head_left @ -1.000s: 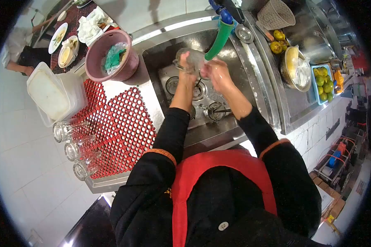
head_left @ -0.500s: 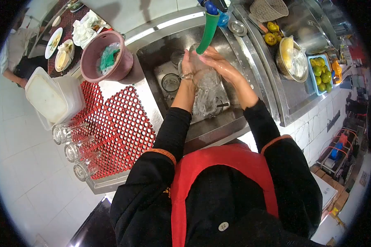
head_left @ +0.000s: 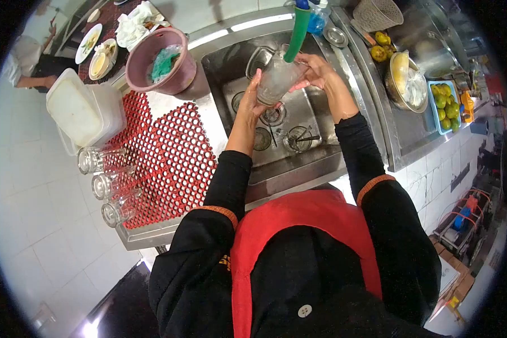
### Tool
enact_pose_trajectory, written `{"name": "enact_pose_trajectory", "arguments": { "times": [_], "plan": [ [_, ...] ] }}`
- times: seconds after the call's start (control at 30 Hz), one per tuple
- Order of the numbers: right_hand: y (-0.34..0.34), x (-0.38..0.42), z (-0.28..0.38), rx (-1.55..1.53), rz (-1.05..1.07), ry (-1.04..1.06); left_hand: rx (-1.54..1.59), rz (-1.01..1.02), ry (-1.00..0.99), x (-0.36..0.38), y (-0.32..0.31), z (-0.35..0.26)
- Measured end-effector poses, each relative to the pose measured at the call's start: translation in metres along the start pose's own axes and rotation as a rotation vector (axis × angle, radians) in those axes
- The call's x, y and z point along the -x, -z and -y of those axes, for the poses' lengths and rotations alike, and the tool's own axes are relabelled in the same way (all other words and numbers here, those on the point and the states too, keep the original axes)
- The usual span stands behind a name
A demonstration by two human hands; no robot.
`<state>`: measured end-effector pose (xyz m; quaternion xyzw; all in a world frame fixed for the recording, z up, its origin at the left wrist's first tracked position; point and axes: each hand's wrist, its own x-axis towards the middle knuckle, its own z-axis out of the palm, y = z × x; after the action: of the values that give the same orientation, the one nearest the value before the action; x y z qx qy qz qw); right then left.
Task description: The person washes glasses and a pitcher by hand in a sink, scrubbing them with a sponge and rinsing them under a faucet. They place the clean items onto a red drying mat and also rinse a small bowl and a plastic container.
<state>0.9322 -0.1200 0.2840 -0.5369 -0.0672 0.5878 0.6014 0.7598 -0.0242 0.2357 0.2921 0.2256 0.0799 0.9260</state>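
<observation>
Both hands are over the metal sink [head_left: 327,152], around a clear glass vessel [head_left: 277,79] under the green hose [head_left: 298,35]. My left hand [head_left: 256,97] grips the vessel's left side, its fingers wrapped round it. On the right side my right hand [head_left: 316,72] holds the same vessel, with its fingers curved against the glass. The hose end points into the vessel's mouth. Below, on the sink floor, lie several glass items, among them a glass [head_left: 298,139] with a dark-handled utensil in it.
A pink bucket [head_left: 136,70] and a red mat [head_left: 174,163] with glass mugs [head_left: 104,186] are at left, beside white plastic containers [head_left: 76,110]. A person [head_left: 28,62] stands at far left. At right are a metal bowl [head_left: 397,93] and a blue tray of green fruit [head_left: 445,107].
The hands have turned and raised the glass vessel under the hose. The splashing water below it has gone, and the glass items on the sink floor now show. The view has shifted slightly.
</observation>
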Motion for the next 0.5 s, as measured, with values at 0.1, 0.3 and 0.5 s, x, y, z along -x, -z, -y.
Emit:
{"name": "enact_pose_trajectory", "arguments": {
  "times": [0.1, 0.3, 0.5],
  "plan": [
    [-0.002, 0.016, -0.006, 0.019, 0.171, 0.043, -0.026, -0.076, -0.071, 0.017, -0.008, -0.003],
    [-0.017, 0.005, -0.066, -0.112, 0.110, 0.024, -0.955, -0.672, -0.495, 0.046, -0.013, -0.034],
    [-0.018, -0.056, -0.100, 0.322, -0.118, -0.100, -1.496, -0.619, -0.906, 0.128, -0.025, -0.098]
  ]
}}
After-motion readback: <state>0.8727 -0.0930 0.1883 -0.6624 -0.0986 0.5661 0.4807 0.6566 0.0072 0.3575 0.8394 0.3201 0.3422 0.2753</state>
